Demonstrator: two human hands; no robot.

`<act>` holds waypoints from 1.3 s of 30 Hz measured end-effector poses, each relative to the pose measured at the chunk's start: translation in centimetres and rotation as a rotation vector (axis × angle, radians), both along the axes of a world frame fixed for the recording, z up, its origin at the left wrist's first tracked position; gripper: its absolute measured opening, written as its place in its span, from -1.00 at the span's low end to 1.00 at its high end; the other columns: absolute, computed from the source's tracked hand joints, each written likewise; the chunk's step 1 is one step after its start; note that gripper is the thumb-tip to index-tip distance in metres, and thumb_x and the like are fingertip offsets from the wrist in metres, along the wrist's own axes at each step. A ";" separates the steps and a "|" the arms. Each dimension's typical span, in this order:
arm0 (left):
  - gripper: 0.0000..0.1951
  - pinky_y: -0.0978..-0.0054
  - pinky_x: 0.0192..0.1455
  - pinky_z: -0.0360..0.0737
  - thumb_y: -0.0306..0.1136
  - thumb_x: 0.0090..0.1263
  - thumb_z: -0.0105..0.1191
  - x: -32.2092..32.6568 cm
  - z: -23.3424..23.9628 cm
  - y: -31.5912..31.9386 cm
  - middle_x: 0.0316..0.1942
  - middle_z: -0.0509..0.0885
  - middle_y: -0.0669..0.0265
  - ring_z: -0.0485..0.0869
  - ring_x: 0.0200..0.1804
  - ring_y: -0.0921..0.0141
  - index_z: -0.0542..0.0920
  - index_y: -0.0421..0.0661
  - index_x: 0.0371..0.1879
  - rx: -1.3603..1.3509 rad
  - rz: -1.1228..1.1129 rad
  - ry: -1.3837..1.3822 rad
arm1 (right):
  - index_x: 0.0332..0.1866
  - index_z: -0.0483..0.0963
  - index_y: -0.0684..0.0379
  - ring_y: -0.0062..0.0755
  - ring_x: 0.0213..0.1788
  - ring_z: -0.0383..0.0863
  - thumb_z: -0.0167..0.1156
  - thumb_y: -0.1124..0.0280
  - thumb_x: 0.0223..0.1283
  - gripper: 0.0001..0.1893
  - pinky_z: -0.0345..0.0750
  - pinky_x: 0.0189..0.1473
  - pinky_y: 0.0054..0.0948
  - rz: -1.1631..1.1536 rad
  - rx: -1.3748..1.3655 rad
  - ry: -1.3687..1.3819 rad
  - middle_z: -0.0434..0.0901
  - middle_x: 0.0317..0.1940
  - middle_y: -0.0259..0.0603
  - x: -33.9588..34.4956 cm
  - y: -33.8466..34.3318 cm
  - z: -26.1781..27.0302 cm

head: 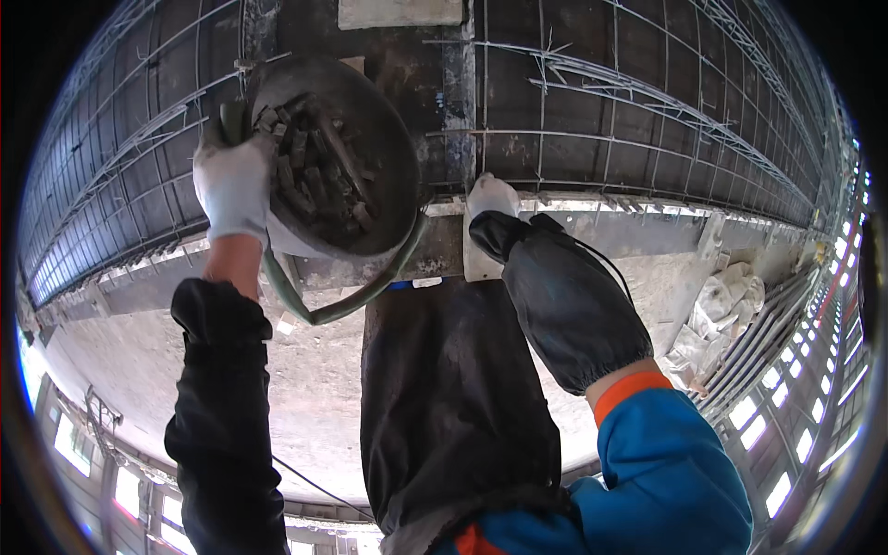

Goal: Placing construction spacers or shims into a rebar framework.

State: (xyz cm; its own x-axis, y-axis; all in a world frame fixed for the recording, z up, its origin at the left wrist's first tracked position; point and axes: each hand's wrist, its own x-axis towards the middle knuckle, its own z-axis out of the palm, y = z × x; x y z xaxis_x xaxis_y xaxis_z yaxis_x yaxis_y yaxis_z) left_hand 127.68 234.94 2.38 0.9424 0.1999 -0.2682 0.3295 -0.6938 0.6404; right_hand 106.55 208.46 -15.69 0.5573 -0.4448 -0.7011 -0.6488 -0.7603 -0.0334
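Note:
My left hand [232, 177], in a white work glove, grips the near-left side of a dark round bucket [406, 159]. A short green cylindrical piece [233, 121] shows just beyond its fingers. Dark broken pieces and small blocks [316, 166] lie inside the tilted bucket. From its lower side hangs a curved green hose-like handle [347, 306]. My right hand [494, 194], also gloved in white, rests at the edge of a steel formwork bed by a pale flat board [479, 253]. Its fingers curl away from view, so whether it holds anything is hidden.
Steel rebar mesh [603, 139] with lattice girders [638, 90] covers the dark bed on both sides. A pale block [400, 12] sits at the far edge. On the right, white sacks [721, 312] lie on the floor beside long bars [763, 333].

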 end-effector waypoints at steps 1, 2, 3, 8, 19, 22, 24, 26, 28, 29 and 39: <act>-0.65 0.41 -0.07 0.59 -0.39 0.17 0.28 -0.8 -0.5 0.6 -0.22 0.73 0.26 0.68 -0.22 0.36 0.65 -0.22 -0.05 0.061 -0.018 -0.049 | -0.11 0.59 0.30 0.09 -0.04 0.73 -0.08 0.29 0.38 -0.66 0.66 -0.03 -0.01 0.002 0.009 -0.006 0.72 -0.12 0.10 0.0 0.1 0.0; -0.65 0.38 -0.07 0.58 -0.37 0.16 0.28 -1.7 -1.0 0.2 -0.23 0.73 0.25 0.68 -0.21 0.33 0.65 -0.20 -0.06 0.096 -0.050 -0.087 | -0.11 0.59 0.29 0.09 -0.05 0.74 -0.06 0.30 0.37 -0.68 0.66 -0.04 0.00 0.002 -0.012 0.006 0.72 -0.13 0.09 -0.6 -1.0 0.5; -0.62 0.30 -0.04 0.57 -0.31 0.10 0.31 -3.2 0.3 -1.2 -0.24 0.70 0.19 0.67 -0.18 0.23 0.64 -0.16 -0.09 0.267 -0.035 -0.100 | -0.12 0.59 0.28 0.08 -0.07 0.74 -0.04 0.30 0.36 -0.69 0.66 -0.05 0.00 0.009 -0.015 0.011 0.72 -0.14 0.09 -0.8 -1.3 0.5; -0.58 0.29 0.02 0.55 -0.27 0.04 0.34 -4.4 -0.2 -2.6 -0.22 0.70 0.15 0.67 -0.15 0.18 0.64 -0.16 -0.11 0.261 -0.014 -0.149 | -0.20 0.59 0.22 0.06 -0.14 0.74 0.06 0.28 0.28 -0.75 0.66 -0.11 -0.01 0.308 0.003 -0.251 0.72 -0.24 0.00 -2.8 -2.5 1.2; -0.56 0.43 0.01 0.58 -0.40 0.08 0.29 -3.1 -1.4 0.8 -0.16 0.74 0.23 0.69 -0.15 0.34 0.63 -0.22 -0.01 0.045 0.036 -0.167 | -0.18 0.65 0.20 0.12 -0.11 0.73 0.07 0.03 0.31 -0.59 0.64 -0.02 0.01 0.068 -0.014 -0.098 0.73 -0.19 0.08 -1.4 -2.0 2.5; -0.63 0.53 -0.05 0.61 -0.46 0.21 0.22 -2.7 -1.9 5.4 -0.15 0.73 0.24 0.68 -0.18 0.40 0.62 -0.28 0.02 -0.169 0.124 -0.157 | -0.14 0.64 0.20 0.13 -0.07 0.72 0.06 0.04 0.32 -0.59 0.63 0.01 0.01 0.010 0.006 -0.114 0.73 -0.19 0.09 -1.1 -1.2 2.7; -0.63 0.50 -0.04 0.60 -0.48 0.20 0.21 -3.0 -0.6 5.2 -0.15 0.73 0.24 0.67 -0.18 0.40 0.61 -0.29 0.02 -0.196 0.166 -0.137 | -0.13 0.63 0.20 0.14 -0.07 0.72 0.07 0.05 0.31 -0.59 0.63 0.01 0.01 -0.024 0.018 -0.181 0.73 -0.20 0.09 -1.7 -0.7 3.0; -0.62 0.48 -0.02 0.59 -0.48 0.20 0.22 -2.7 -0.1 3.6 -0.14 0.73 0.24 0.66 -0.16 0.40 0.61 -0.30 0.02 -0.082 0.085 -0.154 | -0.11 0.62 0.20 0.14 -0.07 0.72 0.06 0.06 0.31 -0.60 0.62 0.01 0.02 -0.067 -0.008 -0.096 0.73 -0.21 0.09 -2.2 -0.6 2.7; -0.62 0.46 -0.01 0.58 -0.48 0.19 0.22 -2.4 -0.3 2.5 -0.14 0.74 0.24 0.66 -0.15 0.39 0.61 -0.31 0.01 -0.019 0.040 -0.170 | -0.12 0.62 0.20 0.14 -0.04 0.71 0.05 0.05 0.32 -0.59 0.61 0.03 0.02 0.002 -0.066 -0.029 0.72 -0.19 0.10 -2.6 -1.2 1.2; -0.62 0.46 0.00 0.57 -0.48 0.19 0.22 -2.6 -0.8 2.4 -0.14 0.74 0.24 0.66 -0.14 0.39 0.61 -0.31 0.01 0.003 0.037 -0.169 | -0.13 0.62 0.21 0.15 0.00 0.69 0.03 0.04 0.34 -0.58 0.58 0.06 0.02 0.005 -0.035 0.001 0.72 -0.17 0.10 -2.3 -1.3 1.7; -0.54 0.44 0.14 0.53 -0.41 0.26 0.27 -2.6 -0.7 3.3 -0.03 0.71 0.16 0.65 -0.04 0.32 0.55 -0.38 0.12 -0.017 0.080 -0.171 | -0.22 0.64 0.23 0.13 -0.04 0.70 0.02 0.07 0.35 -0.58 0.60 0.04 -0.01 0.018 -0.020 -0.050 0.72 -0.22 0.11 -1.6 -1.6 0.7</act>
State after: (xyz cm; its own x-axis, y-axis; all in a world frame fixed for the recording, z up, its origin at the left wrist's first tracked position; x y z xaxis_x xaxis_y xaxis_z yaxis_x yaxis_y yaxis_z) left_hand 125.05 238.28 1.65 0.9559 0.2728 -0.1090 0.2681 -0.6586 0.7032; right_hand 104.91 206.83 -14.96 0.5995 -0.4482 -0.6631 -0.6328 -0.7727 -0.0498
